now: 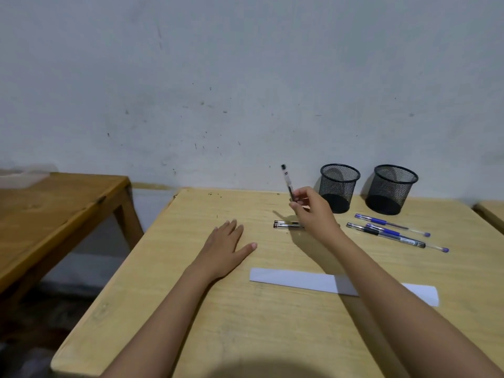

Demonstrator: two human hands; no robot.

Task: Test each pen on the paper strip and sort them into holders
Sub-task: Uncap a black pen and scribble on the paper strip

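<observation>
Nearest to the person, the paper strip (293, 279) lies flat on the tabletop (191, 309), just this side of both hands, with the right forearm crossing over its right part. The left hand (226, 245) rests palm down on the wood with straight, spread fingers and holds nothing, a little to the left of the strip's end. Beyond the strip, the right hand (313, 211) is raised and pinches a black pen (287, 181) low on its barrel, so the pen stands nearly upright, leaning slightly left.

This looks like the start of testing that pen. To do it well, bring the writing end down onto the bare left part of the strip. Slide the left hand onto the paper's end to pin it so it cannot skid. Then draw a short, firm line.

Just under the right hand lie two dark pens (285, 224) side by side, and to its right three more pens (392, 230) rest at a slant. Farthest off, beyond the right hand, stand two black mesh holders (339, 186) by the wall, with no pen showing above either rim.

The held pen's lower end is hidden in the fingers, so I cannot tell whether it is capped. The forearm covers part of the strip, and no marks show on the visible part.
</observation>
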